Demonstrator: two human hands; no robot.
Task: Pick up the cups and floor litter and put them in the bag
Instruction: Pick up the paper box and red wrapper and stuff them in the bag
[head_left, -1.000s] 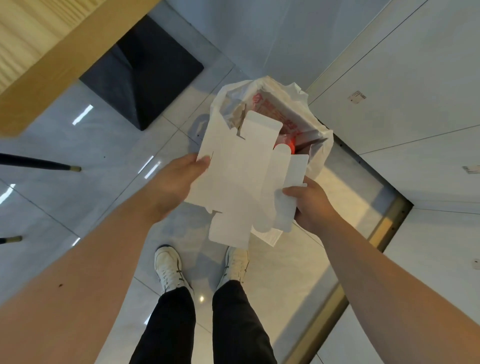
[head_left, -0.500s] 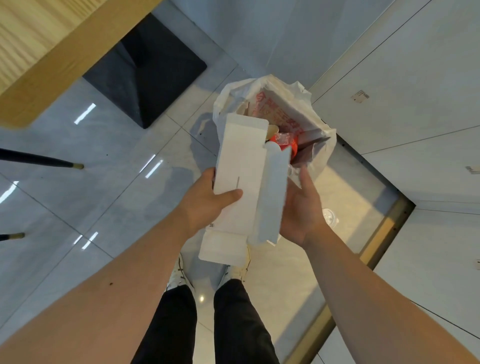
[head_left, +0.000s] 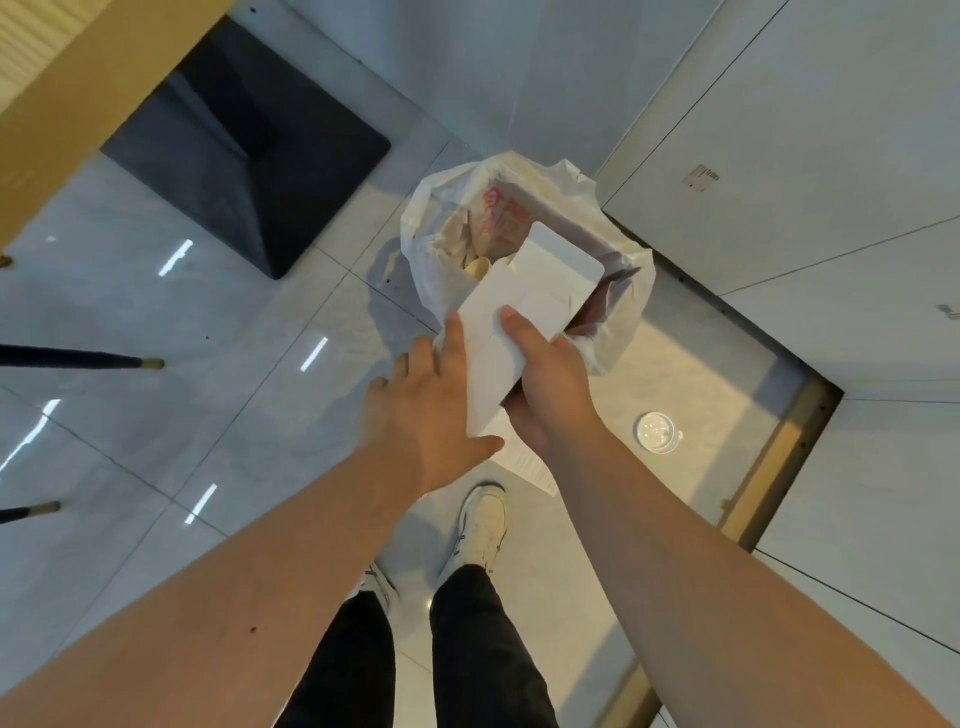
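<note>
A white plastic bag (head_left: 431, 275) with red print stands open on the tiled floor, with paper waste and a cup inside. My right hand (head_left: 550, 384) grips a flattened white cardboard box (head_left: 535, 301), folded narrow, whose far end pokes over the bag's mouth. My left hand (head_left: 431, 410) is spread flat, its fingers resting against the box's left side without gripping it. A clear plastic cup lid (head_left: 657, 432) lies on the floor to the right of my hands. A sheet of paper (head_left: 530, 462) shows below my right wrist.
A black table base (head_left: 249, 156) stands at the upper left under a wooden tabletop (head_left: 78, 78). Thin chair legs (head_left: 78, 358) reach in from the left. Grey wall panels (head_left: 831, 208) and a brass floor strip (head_left: 769, 467) close the right side. My shoes (head_left: 483, 519) are below.
The box was open and flat, then folded in half. Now it is narrower and pushed towards the bag's mouth, held by my right hand alone; my left hand has let go and opened.
</note>
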